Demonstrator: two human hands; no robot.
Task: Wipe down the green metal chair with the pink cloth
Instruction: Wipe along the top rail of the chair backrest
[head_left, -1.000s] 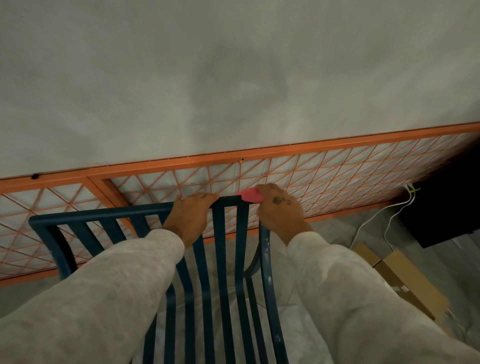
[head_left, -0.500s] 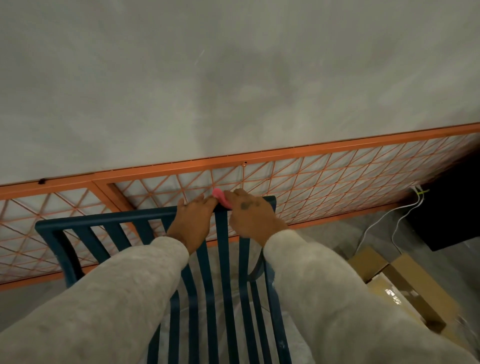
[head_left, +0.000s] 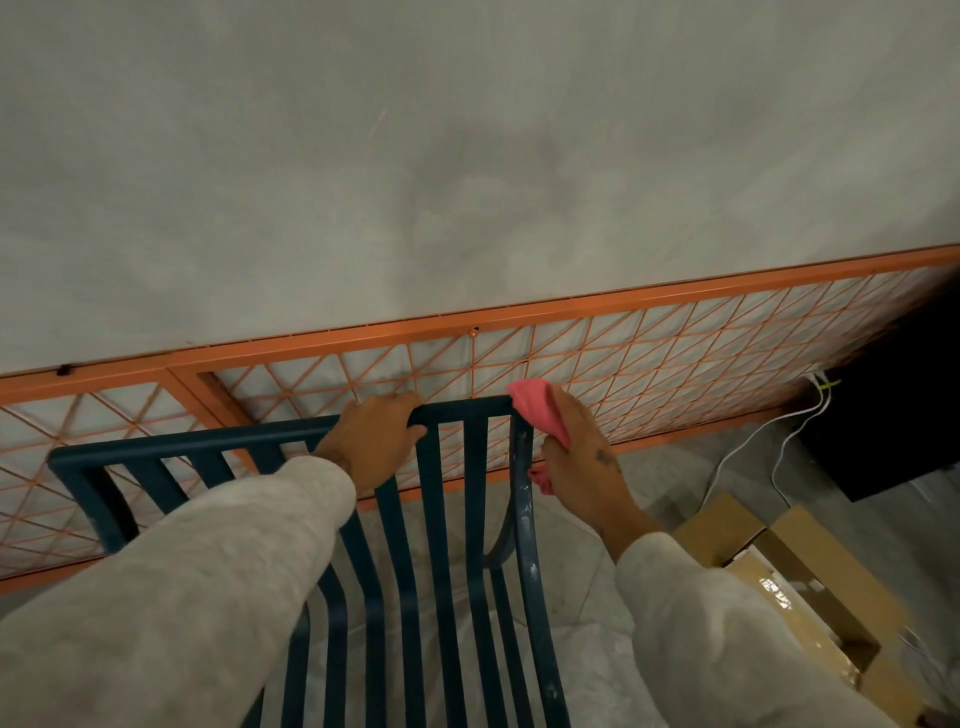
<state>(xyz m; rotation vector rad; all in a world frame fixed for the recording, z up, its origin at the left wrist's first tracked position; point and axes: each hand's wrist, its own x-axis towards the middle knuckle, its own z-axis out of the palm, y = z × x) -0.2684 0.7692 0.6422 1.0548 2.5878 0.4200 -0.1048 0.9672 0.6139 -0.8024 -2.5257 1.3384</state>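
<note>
At the green metal chair (head_left: 234, 441), our left hand (head_left: 374, 441) curls over the middle of the top rail, which runs left to right; our right hand (head_left: 582, 457), the nearer one, clamps the bunched pink cloth (head_left: 535, 410) against the rail's right corner. From there the side post drops toward us; we judge the next wipe should follow it downward.
</note>
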